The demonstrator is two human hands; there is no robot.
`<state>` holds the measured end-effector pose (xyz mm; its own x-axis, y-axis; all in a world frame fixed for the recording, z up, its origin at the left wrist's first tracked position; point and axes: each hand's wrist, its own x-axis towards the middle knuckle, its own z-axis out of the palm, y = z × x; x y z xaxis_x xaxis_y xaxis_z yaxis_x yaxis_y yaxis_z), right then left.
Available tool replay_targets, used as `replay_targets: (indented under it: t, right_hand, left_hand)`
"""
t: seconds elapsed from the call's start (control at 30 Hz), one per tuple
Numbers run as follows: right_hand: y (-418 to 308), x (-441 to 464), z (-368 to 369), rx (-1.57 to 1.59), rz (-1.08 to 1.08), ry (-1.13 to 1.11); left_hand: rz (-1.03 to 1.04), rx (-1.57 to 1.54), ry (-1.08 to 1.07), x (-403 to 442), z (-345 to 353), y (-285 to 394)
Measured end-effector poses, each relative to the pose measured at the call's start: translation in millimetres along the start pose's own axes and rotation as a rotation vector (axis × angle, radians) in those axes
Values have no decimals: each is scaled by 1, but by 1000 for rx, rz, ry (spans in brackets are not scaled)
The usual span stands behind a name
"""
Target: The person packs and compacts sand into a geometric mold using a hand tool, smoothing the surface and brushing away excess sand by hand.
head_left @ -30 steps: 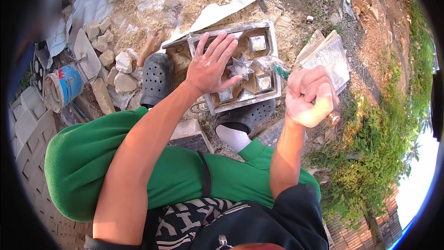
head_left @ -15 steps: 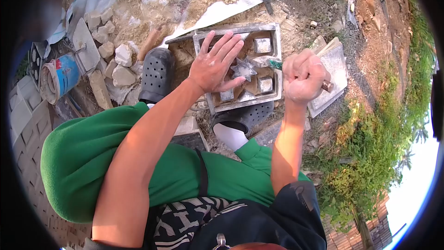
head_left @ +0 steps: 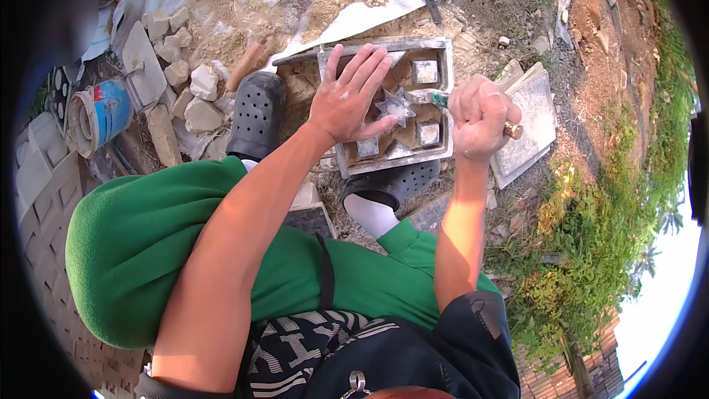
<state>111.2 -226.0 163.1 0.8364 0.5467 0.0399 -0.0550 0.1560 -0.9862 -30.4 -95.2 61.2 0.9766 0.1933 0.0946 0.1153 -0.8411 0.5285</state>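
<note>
A rectangular grey mould (head_left: 447,66) lies between my feet, with square blocks at its corners and a star-shaped piece (head_left: 396,106) in its middle. My left hand (head_left: 347,100) is spread flat over the mould's left half, fingers apart and holding nothing; it hides that side. At the mould's right edge, my right hand (head_left: 484,114) is closed around a wooden-handled tool (head_left: 513,131) with a green neck. The tool's pale head points left toward the star, and its kind is unclear. Beside the star sits a square block (head_left: 428,133).
Flat pale slabs (head_left: 528,125) lie to the right of the mould. Left are broken stones (head_left: 203,114), a blue bucket (head_left: 111,113) and a wooden handle (head_left: 246,65). Dark clogs (head_left: 257,114) are on my feet. Sand and a white sheet (head_left: 358,22) lie beyond; plants (head_left: 583,244) grow at right.
The view has shifted slightly, so the mould appears a little further right. My right hand has moved slightly left relative to the mould, tool still in it. The left hand stays spread over the mould.
</note>
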Motion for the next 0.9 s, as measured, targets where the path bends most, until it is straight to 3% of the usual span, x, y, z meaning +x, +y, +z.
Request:
replay_targets:
  t: [0.1, 0.17, 0.23, 0.3, 0.37, 0.43, 0.63, 0.7, 0.73, 0.8, 0.9]
  right_hand:
    - [9, -7, 3, 146, 10, 68]
    - [17, -5, 8, -202, -75, -52]
    - [7, -1, -1, -154, -77, -77]
    - [0, -4, -6, 215, -37, 60]
    - [17, -12, -5, 176, -72, 105]
    - [24, -15, 4, -116, -43, 93]
    - [-6, -4, -5, 140, 49, 164]
    - [-33, 6, 23, 51, -49, 396]
    - [-33, 5, 25, 50, -47, 397]
    - [-34, 6, 28, 88, -188, 69]
    - [-23, 13, 31, 56, -108, -62]
  left_hand:
    - [-56, 6, 52, -2, 2, 1]
    - [-144, 20, 91, 0, 1, 2]
    - [-163, 18, 90, -3, 1, 5]
    - [-189, 23, 98, -2, 2, 1]
    - [-179, 26, 94, 0, 2, 2]
    - [-174, 26, 90, 0, 0, 2]
    - [-177, 19, 105, -3, 2, 1]
    - [-195, 21, 114, -4, 3, 1]
    - [-194, 24, 126, -3, 3, 1]
    - [-214, 22, 122, -2, 3, 1]
    - [-244, 11, 124, -3, 4, 2]
